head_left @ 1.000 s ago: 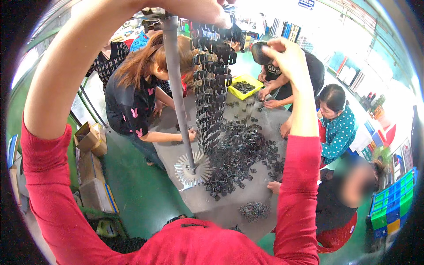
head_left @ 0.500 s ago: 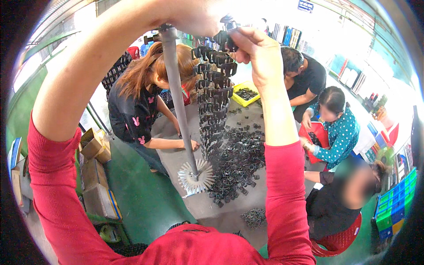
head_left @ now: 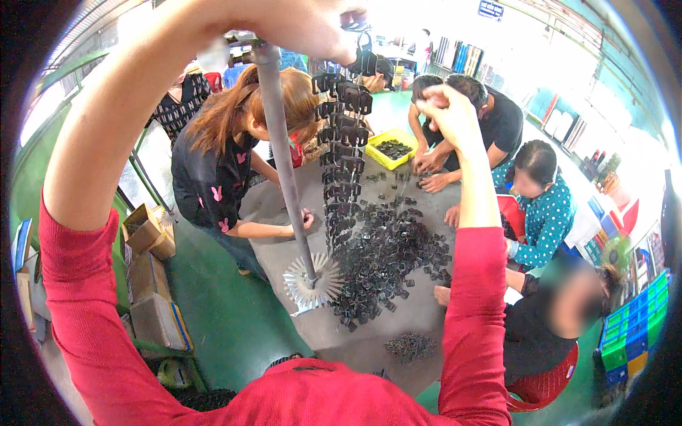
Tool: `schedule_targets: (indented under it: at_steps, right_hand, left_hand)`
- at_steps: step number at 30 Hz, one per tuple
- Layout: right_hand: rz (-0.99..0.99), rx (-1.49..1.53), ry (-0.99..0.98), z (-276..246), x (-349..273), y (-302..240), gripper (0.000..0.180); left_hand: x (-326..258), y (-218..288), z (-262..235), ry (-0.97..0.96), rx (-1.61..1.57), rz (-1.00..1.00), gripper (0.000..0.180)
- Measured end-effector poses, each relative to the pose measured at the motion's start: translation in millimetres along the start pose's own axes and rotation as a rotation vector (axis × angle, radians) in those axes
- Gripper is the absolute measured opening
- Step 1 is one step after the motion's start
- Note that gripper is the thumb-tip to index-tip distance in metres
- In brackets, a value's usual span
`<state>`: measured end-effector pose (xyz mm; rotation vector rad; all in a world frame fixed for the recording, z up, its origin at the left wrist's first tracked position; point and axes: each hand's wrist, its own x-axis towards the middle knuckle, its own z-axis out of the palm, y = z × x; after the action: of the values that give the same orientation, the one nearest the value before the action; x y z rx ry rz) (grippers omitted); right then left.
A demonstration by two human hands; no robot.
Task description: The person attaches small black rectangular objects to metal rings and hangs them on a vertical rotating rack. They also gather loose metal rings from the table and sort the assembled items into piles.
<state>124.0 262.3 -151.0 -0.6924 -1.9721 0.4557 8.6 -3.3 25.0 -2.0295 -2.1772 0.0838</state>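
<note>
My left hand [head_left: 312,30] is raised at the top of the view, beside the upper end of a grey pole [head_left: 283,142]. Its fingers are closed, but what they grip at the bright upper edge is hard to make out. Below it hang several columns of black clip-like parts [head_left: 345,153], threaded one under another. A pale bristled disc [head_left: 312,282] sits at the pole's lower end. My right hand [head_left: 449,113] is up to the right, apart from the hanging parts, with loosely bent fingers and nothing visible in them. A heap of loose black parts [head_left: 391,252] lies below.
The grey table [head_left: 284,245] carries a smaller pile of parts [head_left: 410,348] near me and a yellow basket [head_left: 376,157] at the far side. Several people work around it. A red tray [head_left: 513,213] is at the right; cardboard boxes [head_left: 150,277] stand at the left.
My right hand has let go at the top of the hanging parts and moved right and down. The hanging columns have shifted and look sharper. The left hand stays near the pole's top.
</note>
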Motion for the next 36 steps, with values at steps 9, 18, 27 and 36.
schedule_targets:
  at_steps: [9, 18, 27, 36]
  right_hand:
    - [-0.578, -0.14, 0.45, 55.5, -13.3, -113.5, 0.014]
    - [-0.108, 0.885, -0.039, 29.3, -14.0, -73.2, 0.019]
    - [0.117, -0.164, -0.123, -14.3, 4.9, 5.5, 0.028]
    - [-0.473, -0.176, 0.367, 38.4, -27.4, -107.6, 0.015]
  left_hand:
    - [23.3, -17.8, 18.5, 0.134, 0.19, 0.163, 0.026]
    - [23.4, -9.2, 23.8, 0.084, 0.119, 0.138, 0.03]
    - [18.4, -29.7, 39.1, 0.282, -0.007, 0.35, 0.055]
    - [26.8, -3.9, 16.7, -0.021, 0.077, 0.082, 0.034]
